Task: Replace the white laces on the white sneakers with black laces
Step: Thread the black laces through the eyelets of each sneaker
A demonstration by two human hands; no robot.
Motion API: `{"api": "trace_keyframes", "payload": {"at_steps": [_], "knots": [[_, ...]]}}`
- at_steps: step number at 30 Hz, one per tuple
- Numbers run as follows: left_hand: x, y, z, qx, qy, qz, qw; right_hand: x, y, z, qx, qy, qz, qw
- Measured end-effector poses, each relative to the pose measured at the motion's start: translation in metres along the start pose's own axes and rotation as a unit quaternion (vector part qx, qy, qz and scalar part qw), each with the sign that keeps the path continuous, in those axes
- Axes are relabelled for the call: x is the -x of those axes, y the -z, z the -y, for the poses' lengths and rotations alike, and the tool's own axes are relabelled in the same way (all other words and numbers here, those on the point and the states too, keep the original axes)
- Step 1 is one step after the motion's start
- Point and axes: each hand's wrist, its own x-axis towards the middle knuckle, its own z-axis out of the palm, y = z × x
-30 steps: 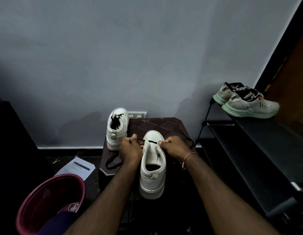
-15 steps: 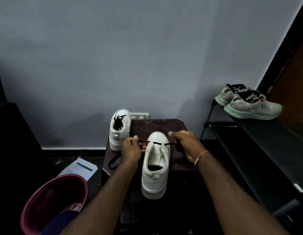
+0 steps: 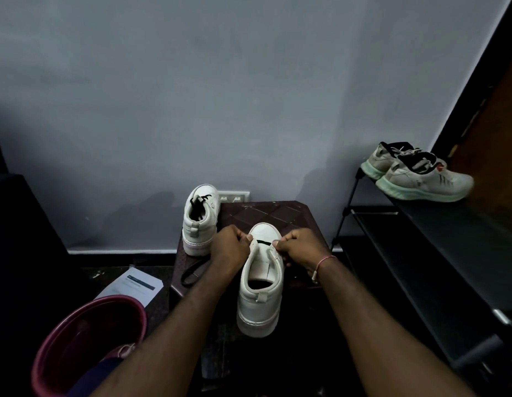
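A white sneaker (image 3: 260,299) stands heel-toward-me on the dark brown stool (image 3: 266,213). One bar of black lace (image 3: 263,242) crosses its lowest eyelets near the toe. My left hand (image 3: 229,250) pinches the lace at the sneaker's left side, and my right hand (image 3: 297,247) pinches it at the right side. A loop of the black lace (image 3: 192,275) trails over the stool's left edge. The second white sneaker (image 3: 200,219) stands at the stool's back left with black lace threaded in it.
A maroon bucket (image 3: 86,339) sits at lower left, with a printed paper (image 3: 131,285) on the floor behind it. A black shoe rack (image 3: 438,253) on the right carries a pair of grey running shoes (image 3: 418,176). The grey wall has a socket (image 3: 233,197) behind the stool.
My right hand, which had pulled the lace out to the right half a second ago, has come back to the sneaker's right eyelet. My left hand stays at the left side.
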Motion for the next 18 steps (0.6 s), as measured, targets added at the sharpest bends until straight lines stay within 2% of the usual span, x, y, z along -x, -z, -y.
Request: {"api": "trace_keyframes", "payload": {"at_steps": [2,5,8,10,12,15,18], "knots": [[-0.001,-0.004,-0.001,-0.027,0.010,-0.044,0.999,-0.003,-0.001,-0.001,-0.001,-0.002,-0.011,1.000],[-0.003,-0.012,0.002,0.044,0.054,-0.092,0.993,-0.008,-0.004,-0.003,-0.009,0.001,-0.034,0.999],[-0.007,-0.016,0.005,0.155,0.090,-0.064,0.982,-0.014,-0.001,0.002,0.025,0.005,-0.039,0.999],[-0.011,-0.008,0.001,0.212,0.103,-0.028,0.971,-0.012,0.007,0.015,0.028,0.008,-0.009,1.000],[-0.015,0.010,-0.013,0.256,0.111,0.006,0.960,-0.008,0.020,0.035,-0.017,0.007,0.034,0.999],[-0.019,0.056,-0.056,0.253,0.037,0.038,0.966,0.003,0.041,0.072,-0.123,0.001,0.082,0.989],[-0.018,0.097,-0.112,0.310,-0.026,0.078,0.947,0.014,0.056,0.113,-0.201,0.029,0.096,0.974]]}}
